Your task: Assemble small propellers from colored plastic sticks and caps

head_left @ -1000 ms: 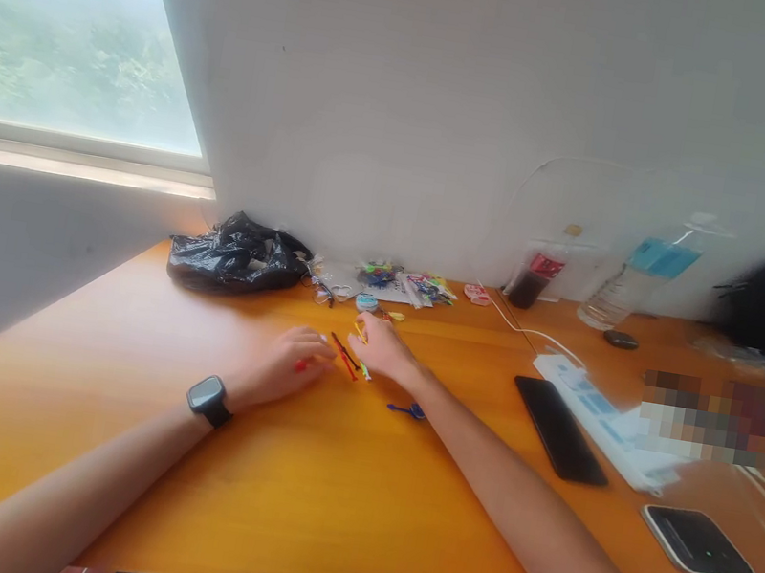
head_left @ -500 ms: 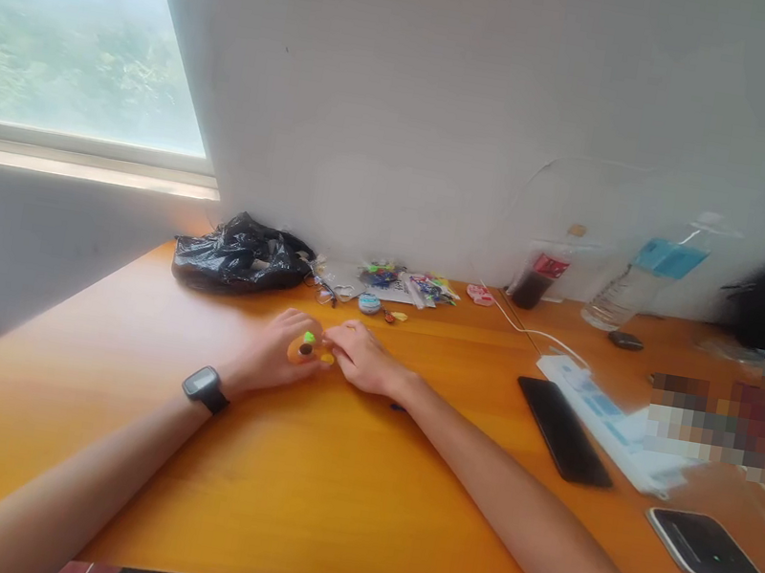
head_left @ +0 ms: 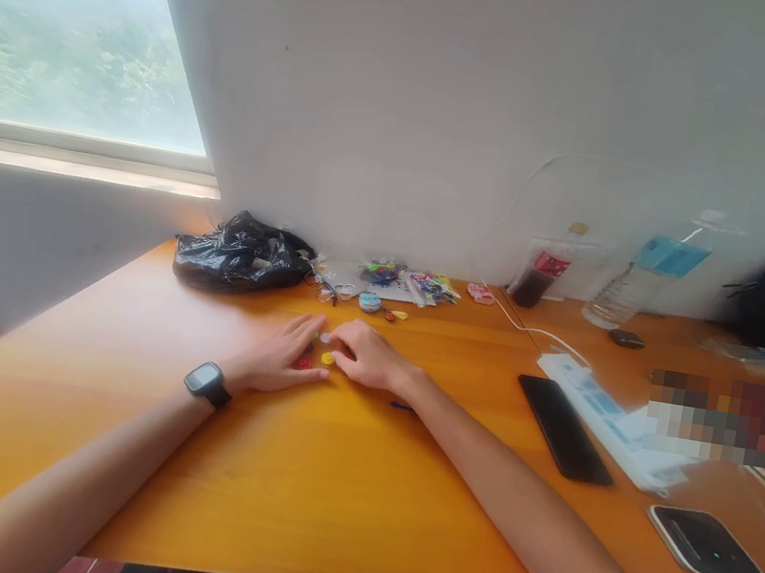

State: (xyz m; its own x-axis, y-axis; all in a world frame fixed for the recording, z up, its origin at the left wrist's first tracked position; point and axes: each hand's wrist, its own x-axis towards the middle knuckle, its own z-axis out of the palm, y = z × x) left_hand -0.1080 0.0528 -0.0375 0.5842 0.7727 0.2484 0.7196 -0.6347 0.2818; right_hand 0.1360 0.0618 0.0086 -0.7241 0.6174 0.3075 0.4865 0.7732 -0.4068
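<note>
My left hand (head_left: pixel 280 358) lies open on the wooden table, fingers stretched forward and thumb out to the right. In the gap between the hands are small coloured pieces: a yellow round piece (head_left: pixel 327 358), a red piece (head_left: pixel 304 364) by the left thumb, and a pale piece (head_left: pixel 325 337) at the right fingertips. A bit of green (head_left: pixel 316 336) shows beside the left fingers. My right hand (head_left: pixel 367 357) is curled over with its fingers bent inward; what they hold, if anything, is hidden. A small blue piece (head_left: pixel 399 405) lies under the right wrist.
Along the wall sit a black plastic bag (head_left: pixel 242 255), bags of coloured pieces (head_left: pixel 433 287), a round tin (head_left: pixel 369 303), a dark drink bottle (head_left: pixel 540 278) and a clear bottle (head_left: pixel 617 299). At right lie a black phone (head_left: pixel 564 430), a white power strip (head_left: pixel 605 419) and a charging device (head_left: pixel 706 544).
The dark round spot and bright green piece between the hands no longer show there. Red, yellow and pale pieces are visible now. My left fingers have straightened and the right ones curled more.
</note>
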